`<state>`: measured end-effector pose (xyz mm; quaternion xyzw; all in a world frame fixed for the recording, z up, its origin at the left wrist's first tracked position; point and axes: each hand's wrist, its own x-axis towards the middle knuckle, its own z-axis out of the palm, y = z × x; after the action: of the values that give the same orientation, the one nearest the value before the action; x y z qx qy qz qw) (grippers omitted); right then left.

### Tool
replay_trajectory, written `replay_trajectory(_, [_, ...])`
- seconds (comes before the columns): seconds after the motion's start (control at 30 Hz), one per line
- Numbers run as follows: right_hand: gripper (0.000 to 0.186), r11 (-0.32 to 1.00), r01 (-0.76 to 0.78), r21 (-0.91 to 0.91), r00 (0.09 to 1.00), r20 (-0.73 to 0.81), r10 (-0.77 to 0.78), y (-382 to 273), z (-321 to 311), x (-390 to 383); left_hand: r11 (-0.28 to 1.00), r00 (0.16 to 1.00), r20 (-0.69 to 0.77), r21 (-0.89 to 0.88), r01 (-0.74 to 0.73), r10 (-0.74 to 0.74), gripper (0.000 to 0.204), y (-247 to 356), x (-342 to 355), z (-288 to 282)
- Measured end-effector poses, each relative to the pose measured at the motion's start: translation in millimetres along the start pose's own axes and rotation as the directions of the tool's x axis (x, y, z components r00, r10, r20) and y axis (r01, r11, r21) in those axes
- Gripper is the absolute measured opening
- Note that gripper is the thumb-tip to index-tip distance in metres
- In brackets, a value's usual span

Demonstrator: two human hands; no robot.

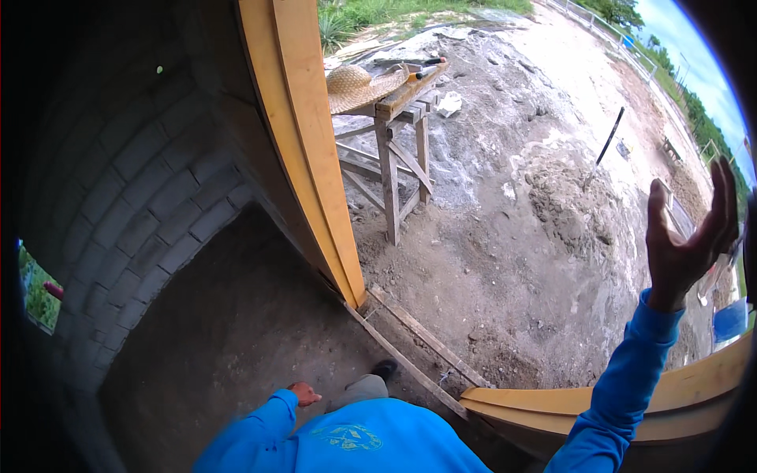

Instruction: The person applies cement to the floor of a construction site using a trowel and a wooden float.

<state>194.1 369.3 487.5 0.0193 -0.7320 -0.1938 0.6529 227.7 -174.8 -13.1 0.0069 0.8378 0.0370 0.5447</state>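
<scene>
My right hand (690, 236) is raised at the far right, its thumb and fingers spread apart with nothing between them. The blue sleeve below it crosses in front of the yellowish wooden door frame (544, 400). Low on the left, my left hand (303, 393) hangs beside my body over the dark floor. Its fingers look loosely stretched to the right, and I see nothing in them. The frame's other post (315, 150) rises ahead of me, left of the middle. Neither hand visibly touches the frame.
A concrete block wall (158, 205) stands in shadow at left. Rough boards (426, 335) edge the doorway's sill, close to my shoe (385, 369). Outside are a wooden trestle (390, 177) bearing a straw hat (355, 85), a mortar heap (572, 201) with a dark upright handle (609, 135), and a blue container (729, 321).
</scene>
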Motion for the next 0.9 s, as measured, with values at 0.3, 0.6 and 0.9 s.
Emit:
replay_trajectory(0.3, [0.066, 0.855, -0.38, 0.352, -0.155, 0.887, -0.434, -161.6, 55.5, -287.3, 0.82, 0.967, -0.253, -0.551, -0.155, 0.012, 0.035, -43.7, -53.4, 73.4])
replay_trajectory(0.6, [0.069, 0.812, -0.467, 0.35, -0.678, 0.447, -0.583, -282.5, -47.6, -568.7, 0.735, 0.853, -0.508, -0.622, -0.268, -0.118, 0.029, -170.4, -86.8, 237.5])
replay_trajectory(0.9, [0.023, 0.301, -0.214, 0.929, -0.355, 0.213, -0.91, -525.5, -77.7, -419.9, 0.505, 0.955, -0.163, -0.863, -0.018, -0.246, 0.037, -262.1, -162.1, 368.6])
